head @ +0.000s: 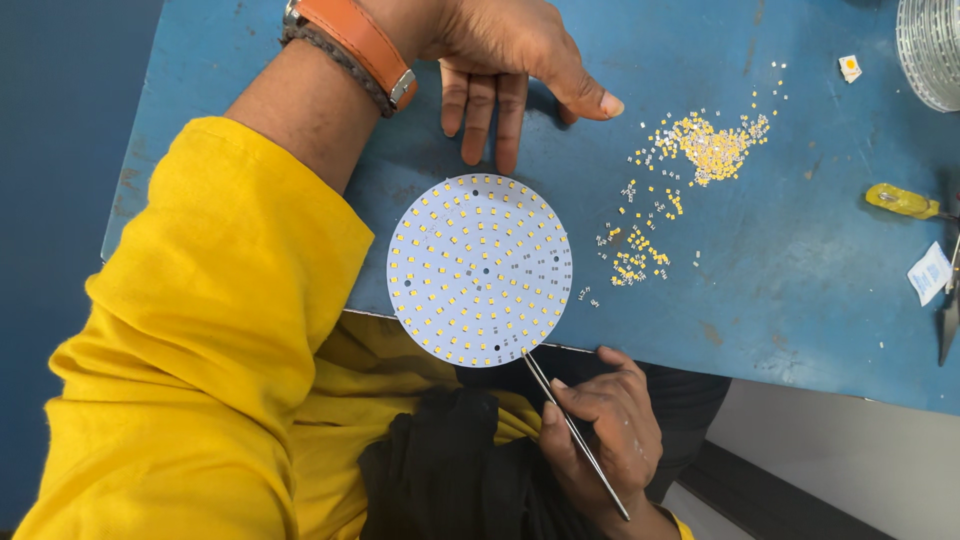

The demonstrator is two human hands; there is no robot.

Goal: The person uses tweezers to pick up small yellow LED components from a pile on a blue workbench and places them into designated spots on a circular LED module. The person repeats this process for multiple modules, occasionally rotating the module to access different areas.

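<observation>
A round white circuit board point(480, 268) dotted with small yellow chips lies at the near edge of the blue table point(780, 290). My right hand point(605, 430) grips thin metal tweezers point(572, 430) below the table edge, their tip touching the board's lower right rim. My left hand point(510, 60) rests flat on the table just beyond the board, fingers spread and pointing toward it, holding nothing. An orange strap and a braided band circle that wrist.
Loose yellow and white chips lie in a heap point(710, 148) and a smaller scatter point(635, 262) to the board's right. A yellow-handled tool point(903, 202), a white paper scrap point(930, 272) and a stack of round plates point(930, 50) sit far right.
</observation>
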